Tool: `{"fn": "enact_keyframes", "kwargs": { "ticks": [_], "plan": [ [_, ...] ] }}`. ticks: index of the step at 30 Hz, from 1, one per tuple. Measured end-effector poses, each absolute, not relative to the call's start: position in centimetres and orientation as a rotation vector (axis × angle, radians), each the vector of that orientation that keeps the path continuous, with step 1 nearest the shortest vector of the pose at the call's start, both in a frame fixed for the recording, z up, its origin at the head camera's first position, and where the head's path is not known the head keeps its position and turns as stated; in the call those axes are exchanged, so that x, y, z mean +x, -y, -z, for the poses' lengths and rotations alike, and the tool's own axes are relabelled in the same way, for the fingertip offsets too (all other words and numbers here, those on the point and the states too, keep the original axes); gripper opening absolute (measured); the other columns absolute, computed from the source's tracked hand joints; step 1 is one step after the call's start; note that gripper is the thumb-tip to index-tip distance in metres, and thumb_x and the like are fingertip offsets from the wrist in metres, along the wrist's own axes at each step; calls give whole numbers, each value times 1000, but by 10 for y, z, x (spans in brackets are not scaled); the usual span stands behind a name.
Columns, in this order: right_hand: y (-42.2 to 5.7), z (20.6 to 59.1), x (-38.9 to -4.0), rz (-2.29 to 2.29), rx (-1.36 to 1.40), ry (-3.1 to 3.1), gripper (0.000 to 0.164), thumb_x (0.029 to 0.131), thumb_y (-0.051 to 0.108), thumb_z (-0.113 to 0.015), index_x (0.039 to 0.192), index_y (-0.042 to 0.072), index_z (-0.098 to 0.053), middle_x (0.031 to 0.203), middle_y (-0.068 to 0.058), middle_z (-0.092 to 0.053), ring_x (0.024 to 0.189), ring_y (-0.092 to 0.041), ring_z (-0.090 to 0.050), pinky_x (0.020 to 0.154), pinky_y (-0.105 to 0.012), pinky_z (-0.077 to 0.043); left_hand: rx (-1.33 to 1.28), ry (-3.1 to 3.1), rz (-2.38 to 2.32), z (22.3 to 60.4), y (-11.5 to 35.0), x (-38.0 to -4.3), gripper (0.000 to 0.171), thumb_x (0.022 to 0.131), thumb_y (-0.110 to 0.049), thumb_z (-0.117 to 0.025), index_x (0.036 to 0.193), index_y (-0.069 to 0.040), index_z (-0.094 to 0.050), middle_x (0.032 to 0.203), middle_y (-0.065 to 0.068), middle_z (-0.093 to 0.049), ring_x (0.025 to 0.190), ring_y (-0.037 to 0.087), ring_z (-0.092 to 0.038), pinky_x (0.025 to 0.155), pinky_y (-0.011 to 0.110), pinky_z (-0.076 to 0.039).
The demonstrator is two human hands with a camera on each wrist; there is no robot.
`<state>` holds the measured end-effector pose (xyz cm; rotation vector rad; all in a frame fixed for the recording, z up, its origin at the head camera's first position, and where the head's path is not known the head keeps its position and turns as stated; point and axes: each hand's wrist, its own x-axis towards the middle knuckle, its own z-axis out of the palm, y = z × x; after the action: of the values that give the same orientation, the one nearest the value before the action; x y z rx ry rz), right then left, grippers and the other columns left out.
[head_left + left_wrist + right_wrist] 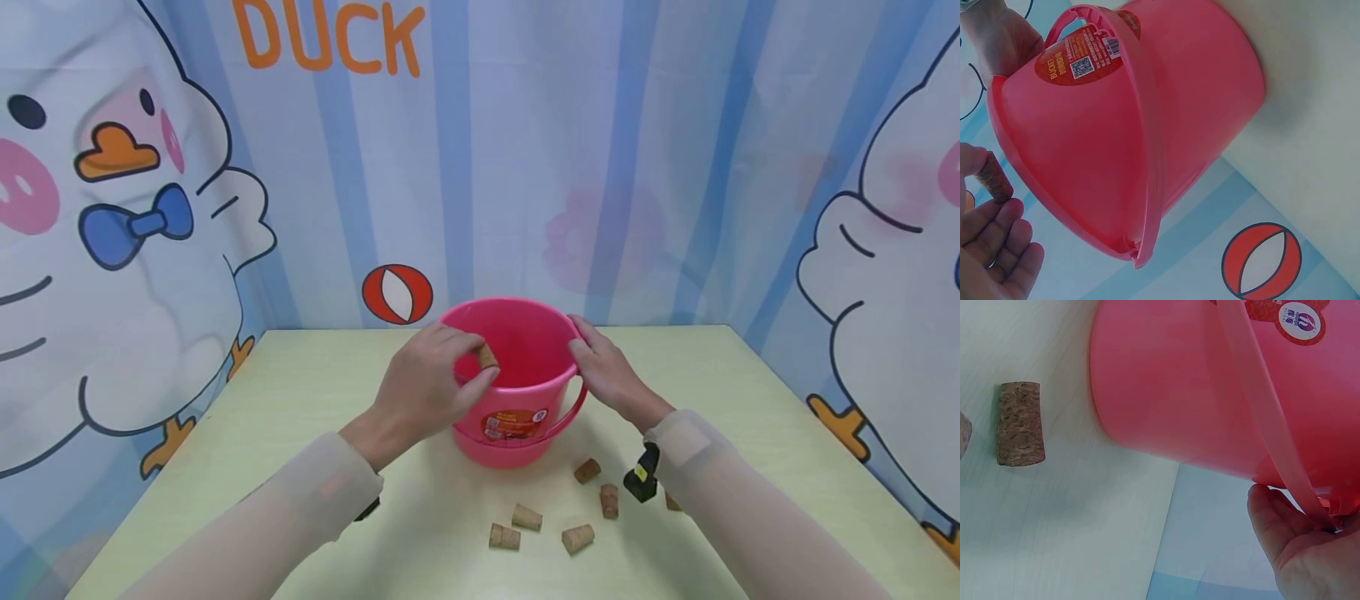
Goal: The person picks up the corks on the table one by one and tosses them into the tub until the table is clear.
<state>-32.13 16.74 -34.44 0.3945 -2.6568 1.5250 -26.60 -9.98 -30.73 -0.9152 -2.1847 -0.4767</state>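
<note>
A pink bucket [504, 454] stands on the table with its handle [573, 412] hanging down over the front. My left hand [427, 379] pinches a cork [487, 357] between thumb and fingers, above the bucket's near left rim. The left wrist view shows that cork [994, 178] just outside the rim, apart from it. On the other side, my right hand [611, 367] grips the bucket's right rim by the handle joint; in the right wrist view its fingers [1266, 512] lie against the outer wall. Inside the bucket, the bottom is hidden.
Several corks lie in front of the bucket, among them one cork [587, 471] near its base and another cork [505, 536] nearer me. One cork [672, 502] is partly hidden by the right sleeve. A duck-printed curtain [525, 167] hangs behind the table [337, 358].
</note>
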Motion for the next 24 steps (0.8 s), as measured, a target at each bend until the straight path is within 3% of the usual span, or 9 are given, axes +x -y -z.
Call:
{"fn": "enact_keyframes", "kwargs": {
  "ticks": [24],
  "plan": [
    [-167,345,-320,-1518,407,2653,62,106,26,-43,163,14,-23,146,-16,-52,123,-36,-58,93,-47,-58,-726,2480,476,303,84,-276,16,86,-27,-82,91,-17,-70,87,-4,-68,89,16,-60,75,33,-60]
  ]
}}
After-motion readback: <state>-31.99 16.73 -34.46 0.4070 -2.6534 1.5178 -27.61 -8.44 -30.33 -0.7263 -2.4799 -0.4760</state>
